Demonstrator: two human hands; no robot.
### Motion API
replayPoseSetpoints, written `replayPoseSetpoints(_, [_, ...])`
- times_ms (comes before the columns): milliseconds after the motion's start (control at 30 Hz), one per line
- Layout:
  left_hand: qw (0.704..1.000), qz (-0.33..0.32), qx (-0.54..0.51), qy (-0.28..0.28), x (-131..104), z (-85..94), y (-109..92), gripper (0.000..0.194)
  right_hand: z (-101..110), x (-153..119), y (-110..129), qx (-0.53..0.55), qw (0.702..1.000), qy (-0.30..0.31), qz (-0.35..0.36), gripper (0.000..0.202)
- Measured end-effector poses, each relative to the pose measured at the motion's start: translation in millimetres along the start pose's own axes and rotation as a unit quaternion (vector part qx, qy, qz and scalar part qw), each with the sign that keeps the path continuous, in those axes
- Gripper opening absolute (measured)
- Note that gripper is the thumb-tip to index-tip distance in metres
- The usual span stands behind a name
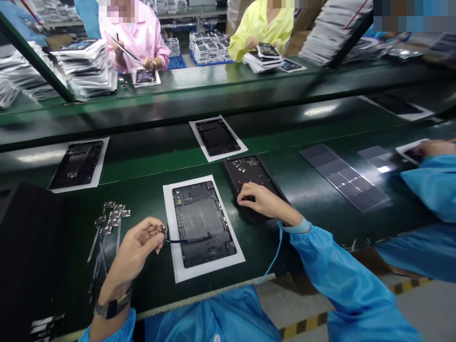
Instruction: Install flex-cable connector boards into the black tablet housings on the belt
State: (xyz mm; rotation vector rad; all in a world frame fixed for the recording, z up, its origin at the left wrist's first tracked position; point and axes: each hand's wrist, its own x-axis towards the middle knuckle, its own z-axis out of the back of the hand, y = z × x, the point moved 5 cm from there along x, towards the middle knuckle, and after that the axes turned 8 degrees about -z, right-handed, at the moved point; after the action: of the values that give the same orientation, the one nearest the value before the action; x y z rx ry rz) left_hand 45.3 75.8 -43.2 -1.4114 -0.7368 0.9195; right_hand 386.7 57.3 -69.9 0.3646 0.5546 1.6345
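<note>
Between the thumb and fingers of my left hand (pixel 140 244) is a small circuit board (pixel 163 232). A dark ribbon cable (pixel 176 241) runs from it over a black tablet housing (pixel 203 223), which lies on a white sheet (pixel 226 266). My right hand (pixel 261 202) is over a black tray (pixel 254 164) that carries several small metal parts (pixel 242 165). Its fingertips are pinched together, and whatever may be between them is too small to make out. Left of my left hand lies a cluster of small boards with flat cables (pixel 113 216).
More tablet housings on white sheets lie farther back, one at left (pixel 76 164) and one in the middle (pixel 217 137). Clear plastic film (pixel 345 178) lies right of the tray. A co-worker's blue sleeve (pixel 432 185) reaches in at right. Two people work across the bench beside paper stacks (pixel 89 66).
</note>
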Motion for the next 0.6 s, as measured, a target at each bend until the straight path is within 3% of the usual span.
replayPoseSetpoints(200, [0.999,0.032,-0.011,0.039,17.0,-13.7,-6.9,0.028,25.0,6.0,12.0,0.094,0.990,-0.100,0.023,0.022])
replayPoseSetpoints(300, [0.997,0.038,0.023,0.058,26.6,-18.6,-13.1,0.029,30.8,7.4,14.9,0.135,0.984,-0.118,-0.010,0.024])
replayPoseSetpoints(433, [0.996,0.038,0.047,0.065,37.9,-20.7,-9.8,0.030,21.0,10.6,32.8,0.186,0.978,-0.075,-0.059,0.026])
replayPoseSetpoints(600, [0.997,0.042,0.058,0.042,45.9,-19.6,7.9,0.030,-6.5,15.1,74.5,0.265,0.963,0.012,-0.042,0.012])
